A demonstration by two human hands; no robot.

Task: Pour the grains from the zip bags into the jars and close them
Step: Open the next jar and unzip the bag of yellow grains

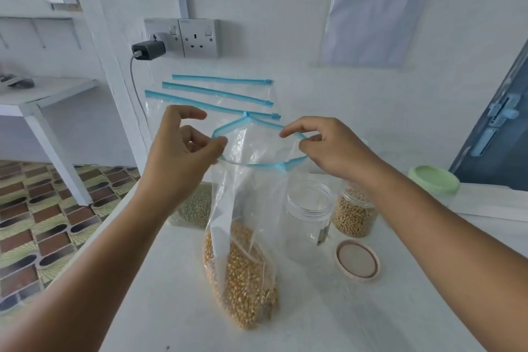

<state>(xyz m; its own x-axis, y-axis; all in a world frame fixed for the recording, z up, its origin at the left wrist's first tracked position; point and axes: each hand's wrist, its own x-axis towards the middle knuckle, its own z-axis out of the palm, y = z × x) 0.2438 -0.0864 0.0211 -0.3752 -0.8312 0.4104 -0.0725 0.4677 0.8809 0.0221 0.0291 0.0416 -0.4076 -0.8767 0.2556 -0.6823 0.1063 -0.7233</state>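
A clear zip bag [243, 260] with a blue zip rim stands on the white table [160, 308], its bottom filled with yellow corn kernels. Its mouth is pulled open into a ring. My left hand [183, 140] pinches the rim on the left side and my right hand [323, 143] pinches it on the right. An empty clear jar [308, 214] stands just right of the bag, with a beige lid [357, 261] lying in front of it. Behind it stands a jar of pale beans [354, 214].
A bag of small greenish grains [194, 208] sits behind the corn bag. Several more zip bags [223, 88] lean against the wall. A green lid [434, 180] lies at the right. A wall socket [197, 37] holds a charger [148, 50] and its cable. The table's left edge drops to a tiled floor.
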